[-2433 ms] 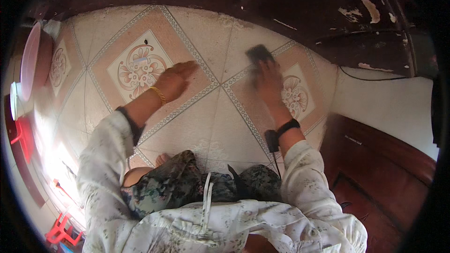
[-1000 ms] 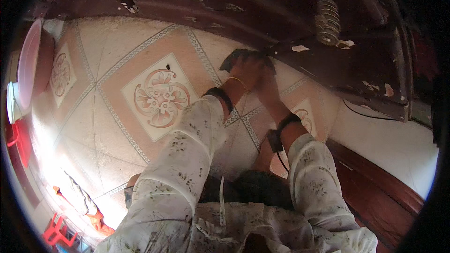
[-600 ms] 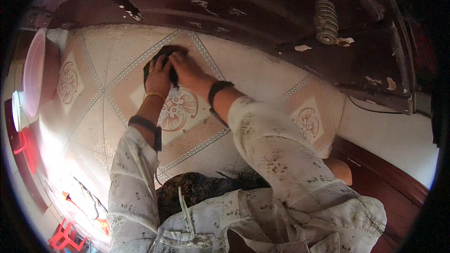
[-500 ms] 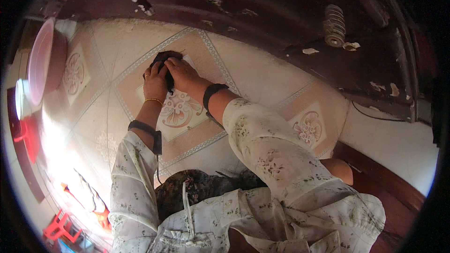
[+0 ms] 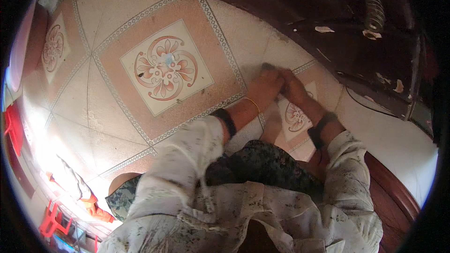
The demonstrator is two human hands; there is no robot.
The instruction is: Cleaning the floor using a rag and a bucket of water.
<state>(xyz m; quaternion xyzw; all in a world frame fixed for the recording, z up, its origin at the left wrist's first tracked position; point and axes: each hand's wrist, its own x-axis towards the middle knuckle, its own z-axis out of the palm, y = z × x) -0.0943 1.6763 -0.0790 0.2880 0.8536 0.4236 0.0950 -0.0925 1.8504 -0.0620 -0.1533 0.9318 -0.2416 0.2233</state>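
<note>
Head view puts the left hand [image 5: 266, 85] and the right hand [image 5: 294, 88] close together, low over the tile floor [image 5: 248, 33], and the dark, cloth-like thing [image 5: 268, 66] shows only as a small patch at their far side. With so much of it covered, I judge the main risk to be uneven pressure: if one hand bears down harder, the thing could bunch up or slip from under the fingers. The dark wooden furniture [image 5: 347, 56] stands not far beyond, so too long a reach forward could knock the knuckles on its lower edge. I'd also mind the small black box [image 5: 315, 137] at the right wrist, which could brush the clothing if that arm drew back low. A pale scrap [image 5: 169, 58] lies on the flower pattern, and a careless sweep to the left might push it aside.

As for pose, the left forearm slants up and rightward, the right one up and leftward, with the backs of the hands facing me. Fingers look bent downward, but blur hides the grip: I cannot tell whether either hand clasps the thing or merely rests on it
</note>
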